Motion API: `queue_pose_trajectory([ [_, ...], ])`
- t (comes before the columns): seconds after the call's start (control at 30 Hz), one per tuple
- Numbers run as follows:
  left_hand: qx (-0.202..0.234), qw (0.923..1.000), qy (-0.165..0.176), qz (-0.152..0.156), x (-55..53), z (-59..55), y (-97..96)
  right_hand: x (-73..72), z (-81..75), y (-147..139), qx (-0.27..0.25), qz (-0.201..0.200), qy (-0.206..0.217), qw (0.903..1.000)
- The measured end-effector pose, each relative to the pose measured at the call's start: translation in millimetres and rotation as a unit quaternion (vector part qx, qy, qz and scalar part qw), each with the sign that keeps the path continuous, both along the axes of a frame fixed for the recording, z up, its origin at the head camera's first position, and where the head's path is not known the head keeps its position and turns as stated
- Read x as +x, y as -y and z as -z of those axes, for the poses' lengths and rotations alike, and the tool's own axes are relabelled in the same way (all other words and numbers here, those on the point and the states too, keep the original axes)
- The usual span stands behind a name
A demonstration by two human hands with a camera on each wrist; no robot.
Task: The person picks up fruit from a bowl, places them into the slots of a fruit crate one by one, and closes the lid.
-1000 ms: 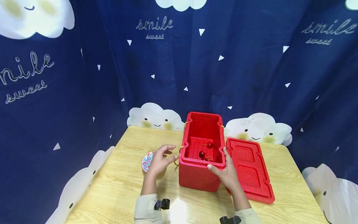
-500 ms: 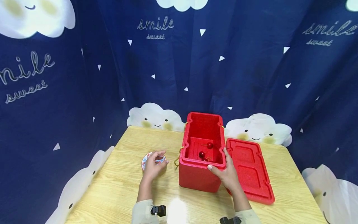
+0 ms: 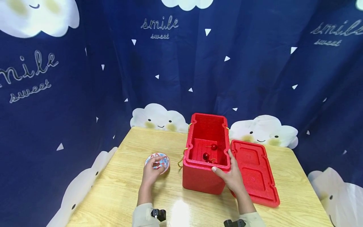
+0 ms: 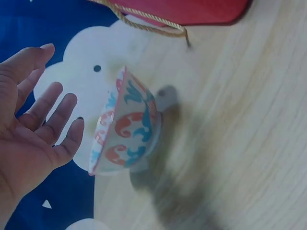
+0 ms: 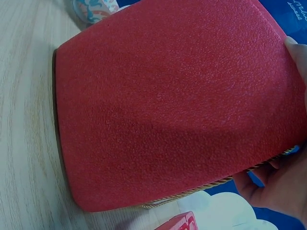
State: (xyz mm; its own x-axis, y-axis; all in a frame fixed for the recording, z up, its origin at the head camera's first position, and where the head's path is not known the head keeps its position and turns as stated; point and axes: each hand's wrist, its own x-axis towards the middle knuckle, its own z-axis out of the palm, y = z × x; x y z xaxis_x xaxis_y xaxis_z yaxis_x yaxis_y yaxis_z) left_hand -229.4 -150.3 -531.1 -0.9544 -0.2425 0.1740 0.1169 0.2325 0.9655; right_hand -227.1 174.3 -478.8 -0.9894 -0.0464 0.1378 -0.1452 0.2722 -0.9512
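A small patterned bowl (image 3: 167, 161), white with red and blue swirls, stands on the table left of the box. Over its near side hovers my left hand (image 3: 150, 172), fingers loosely bent. In the left wrist view that hand (image 4: 36, 110) holds nothing and is apart from the bowl (image 4: 129, 127). My right hand (image 3: 233, 176) grips the near right corner of a red foam box (image 3: 202, 179), thumb on the front face and fingers along the side. Inside lie several dark red cherries (image 3: 214, 147) with stems, partly hidden by the near wall.
The red lid (image 3: 255, 171) lies flat on the table right of the box. A gold rope handle (image 3: 180, 160) hangs from the box's left side, between box and bowl. A blue cloud-print curtain (image 3: 170, 69) rises behind the wooden table (image 3: 119, 189).
My left hand has moved left and back, from beside the box's rope to over the bowl, and its fingers now lie across it. The right hand stays on the box.
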Motion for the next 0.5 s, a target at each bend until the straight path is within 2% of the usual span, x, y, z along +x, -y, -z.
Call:
queue_pose_trajectory([
  [0.17,-0.005,0.9993,0.033,-0.018,-4.1,8.5,6.4,-0.9,1.7,-0.3,0.004,0.002,0.011,0.9999],
  [0.27,-0.014,0.9987,0.045,-0.018,-7.5,10.9,9.0,-1.5,3.2,-0.4,0.005,0.003,0.012,0.9999],
  [0.5,-0.036,0.9988,0.034,-0.003,-17.1,17.7,11.0,-2.6,2.9,0.2,0.015,0.009,0.001,0.9999],
])
